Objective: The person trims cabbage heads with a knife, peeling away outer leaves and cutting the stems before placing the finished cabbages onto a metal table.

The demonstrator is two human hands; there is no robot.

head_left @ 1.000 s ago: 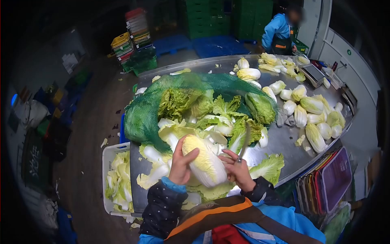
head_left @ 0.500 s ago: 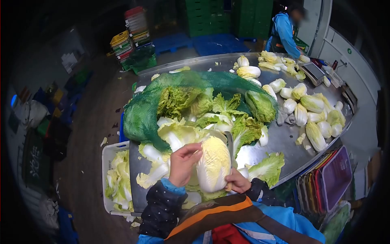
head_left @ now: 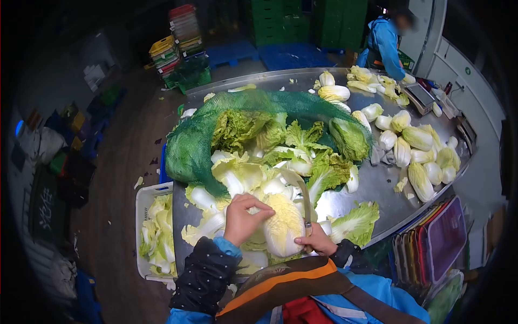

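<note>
In front of my body is a trimmed napa cabbage point(head_left: 284, 229), pale yellow with a white base toward me. My left hand point(head_left: 244, 220) is closed, its thumb and fingers pinched at the cabbage's upper left edge. The handle of a curved knife point(head_left: 307, 204) is in my right hand point(head_left: 319, 241), close against the cabbage's lower right side. The blade points away from me and bends left at its tip. Loose cabbage leaves point(head_left: 233, 175) lie beyond and around my hands. Behind them, a green mesh sack point(head_left: 189, 154) lies open around leafy cabbages point(head_left: 348, 139).
Trimmed cabbages point(head_left: 418, 139) are piled on the right of the metal table point(head_left: 372, 186). A white crate point(head_left: 141, 218) of leaves stands at the left edge. Stacked coloured crates point(head_left: 445, 235) are at the lower right. A co-worker in blue point(head_left: 386, 46) stands at the far right.
The cabbage has sunk slightly toward me, and more of the knife's curved blade shows. My left fingers have moved right onto the cabbage's edge. The view has shifted a little.
</note>
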